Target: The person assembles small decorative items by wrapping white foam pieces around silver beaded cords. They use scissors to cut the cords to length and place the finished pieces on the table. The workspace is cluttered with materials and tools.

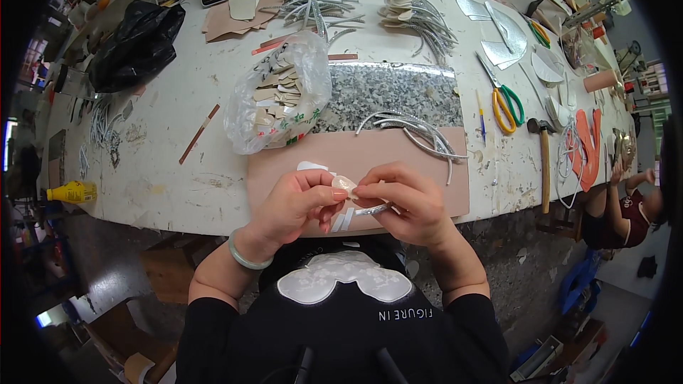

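Note:
My left hand point(299, 199) pinches a small, pale cream piece point(343, 183) between thumb and fingers, over the front of a pinkish-tan mat point(441, 171). My right hand point(409, 203) is closed against it, its thumb and forefinger meeting at the piece's edge. A glittery silver strip point(371, 210) sticks out from under my right fingers. Below the hands are narrow white strips point(343, 221), and a white scrap point(310, 166) lies just beyond the left one. Fingers hide the spot where the pale piece and the silver strip come closest.
A plastic bag of cut beige pieces point(279, 92) stands beside a speckled stone slab point(391, 92). Loose silver strips point(427, 135) lie across slab and mat. To the right are scissors point(506, 107) and a hammer point(546, 163); a yellow bottle point(71, 192) is far left. Another person point(626, 210) sits at right.

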`<state>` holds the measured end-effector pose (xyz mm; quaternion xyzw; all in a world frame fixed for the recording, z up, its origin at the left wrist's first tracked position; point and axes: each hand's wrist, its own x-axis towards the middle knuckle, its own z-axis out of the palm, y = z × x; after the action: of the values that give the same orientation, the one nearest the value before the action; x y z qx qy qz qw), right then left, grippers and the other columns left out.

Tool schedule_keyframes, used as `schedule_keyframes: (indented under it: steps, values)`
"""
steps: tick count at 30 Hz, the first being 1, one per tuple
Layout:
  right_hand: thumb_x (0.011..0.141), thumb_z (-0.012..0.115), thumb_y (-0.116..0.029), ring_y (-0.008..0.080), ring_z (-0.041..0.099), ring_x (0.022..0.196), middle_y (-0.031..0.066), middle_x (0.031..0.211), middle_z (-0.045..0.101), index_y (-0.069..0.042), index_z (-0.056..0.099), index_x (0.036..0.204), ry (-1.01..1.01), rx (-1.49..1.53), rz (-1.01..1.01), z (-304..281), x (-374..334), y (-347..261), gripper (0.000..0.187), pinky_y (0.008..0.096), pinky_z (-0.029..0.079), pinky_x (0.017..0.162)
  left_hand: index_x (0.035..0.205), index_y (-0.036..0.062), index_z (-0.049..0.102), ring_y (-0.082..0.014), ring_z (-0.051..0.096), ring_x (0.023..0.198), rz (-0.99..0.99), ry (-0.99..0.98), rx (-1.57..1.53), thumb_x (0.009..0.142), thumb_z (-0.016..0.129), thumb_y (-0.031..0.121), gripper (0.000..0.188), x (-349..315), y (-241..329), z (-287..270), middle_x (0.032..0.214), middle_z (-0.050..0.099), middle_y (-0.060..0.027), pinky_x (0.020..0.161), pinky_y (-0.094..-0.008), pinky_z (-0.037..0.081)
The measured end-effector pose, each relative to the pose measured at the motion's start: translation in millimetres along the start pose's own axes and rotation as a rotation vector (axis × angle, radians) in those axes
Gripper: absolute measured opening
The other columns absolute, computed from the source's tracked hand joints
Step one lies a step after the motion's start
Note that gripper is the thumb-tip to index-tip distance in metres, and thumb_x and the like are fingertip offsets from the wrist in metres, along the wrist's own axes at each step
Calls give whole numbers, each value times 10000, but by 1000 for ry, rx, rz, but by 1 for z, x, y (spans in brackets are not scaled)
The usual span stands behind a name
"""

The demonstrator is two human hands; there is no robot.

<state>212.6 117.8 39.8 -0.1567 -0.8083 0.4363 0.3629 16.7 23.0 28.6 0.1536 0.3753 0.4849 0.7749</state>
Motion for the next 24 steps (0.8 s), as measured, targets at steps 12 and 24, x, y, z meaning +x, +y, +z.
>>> schedule_keyframes:
  steps: [12, 24]
  values:
    - [779, 750, -35, 45, 429, 562, 38, 893, 624, -7, 671, 1009, 58, 92, 478, -2, -4, -8, 245, 210, 363, 489, 1046, -48, 639, -173, 629, 949, 593, 160, 452, 823, 660, -95, 228, -4, -14, 6, 1081, 598, -113, 835, -291, 550]
    - [822, 687, 1, 116, 538, 626, 54, 753, 588, -16, 696, 1073, -153, -35, 246, -13, 0, -20, 252, 253, 406, 527, 1062, -52, 643, -158, 639, 906, 242, 96, 179, 848, 668, -11, 219, -11, 3, 8, 1057, 651, -118, 839, -291, 534]
